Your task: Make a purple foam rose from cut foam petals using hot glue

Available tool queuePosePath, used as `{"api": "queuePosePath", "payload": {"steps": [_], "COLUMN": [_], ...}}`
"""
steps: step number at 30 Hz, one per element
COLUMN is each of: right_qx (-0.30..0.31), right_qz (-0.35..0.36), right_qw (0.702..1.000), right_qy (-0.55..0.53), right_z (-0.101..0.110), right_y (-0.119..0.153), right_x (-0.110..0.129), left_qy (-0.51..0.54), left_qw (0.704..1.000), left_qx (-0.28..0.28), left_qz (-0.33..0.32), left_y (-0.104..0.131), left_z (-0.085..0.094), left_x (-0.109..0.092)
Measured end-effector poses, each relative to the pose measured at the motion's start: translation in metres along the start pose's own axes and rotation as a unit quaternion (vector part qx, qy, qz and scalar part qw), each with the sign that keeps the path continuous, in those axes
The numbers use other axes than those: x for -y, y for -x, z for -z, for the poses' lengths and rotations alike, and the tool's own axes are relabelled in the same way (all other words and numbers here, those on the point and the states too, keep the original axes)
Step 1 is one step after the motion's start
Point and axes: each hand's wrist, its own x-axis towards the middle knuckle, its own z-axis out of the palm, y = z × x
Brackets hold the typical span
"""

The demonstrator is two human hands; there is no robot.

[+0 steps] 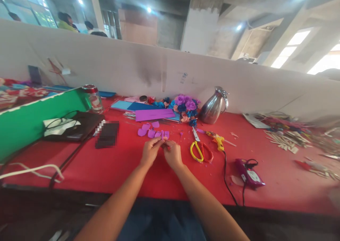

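Observation:
Both hands meet above the red table, fingertips pinched close together. My left hand (pixel 151 150) and my right hand (pixel 173 154) are closed on a small purple paper petal (pixel 163 134), mostly covered by the fingers. Just beyond them lie several loose purple petals (pixel 143 130) with curved edges. Farther back, a purple paper strip (pixel 154 115) rests on blue sheets. Scissors (pixel 196 147) with one yellow and one red handle lie partly open to the right of my right hand. A yellow glue gun (pixel 219 141) lies beside them.
A bunch of paper flowers (pixel 187 106) and a steel jug (pixel 212 108) stand at the back. Leftward are a glass jar (pixel 94 101), a dark pouch (pixel 107 134) and a green partition (pixel 53 122). A purple power box (pixel 249 173) with black cables and several wooden sticks (pixel 283 140) lie rightward.

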Motion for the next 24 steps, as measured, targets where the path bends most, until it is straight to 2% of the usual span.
{"api": "queuePosePath", "payload": {"steps": [3, 6, 9, 12, 18, 21, 24], "right_qx": [-0.014, -0.061, -0.117, -0.143, -0.13, -0.129, -0.135], "right_qz": [0.026, 0.045, 0.022, -0.008, 0.044, 0.037, 0.009], "right_qw": [0.999, 0.997, 0.993, 0.99, 0.987, 0.987, 0.988], "right_qy": [0.02, 0.022, 0.02, -0.013, -0.077, -0.086, -0.074], "right_z": [0.002, 0.005, 0.011, 0.018, 0.02, 0.017, 0.017], "right_y": [0.009, 0.011, 0.008, 0.007, 0.01, 0.011, 0.01], "right_x": [0.001, 0.0, -0.002, -0.001, 0.01, 0.012, 0.008], "left_qy": [-0.031, -0.076, -0.132, -0.169, -0.202, -0.23, -0.262], "left_qw": [0.999, 0.994, 0.985, 0.978, 0.964, 0.953, 0.945], "left_qx": [0.012, -0.011, -0.029, -0.016, -0.016, -0.008, 0.005], "left_qz": [-0.034, -0.081, -0.105, -0.118, -0.171, -0.196, -0.194], "left_y": [0.008, 0.008, 0.005, 0.003, 0.002, 0.003, 0.005], "left_z": [0.001, 0.004, 0.007, 0.008, 0.006, 0.005, 0.004], "left_x": [0.005, 0.008, 0.01, 0.014, 0.023, 0.021, 0.017]}}
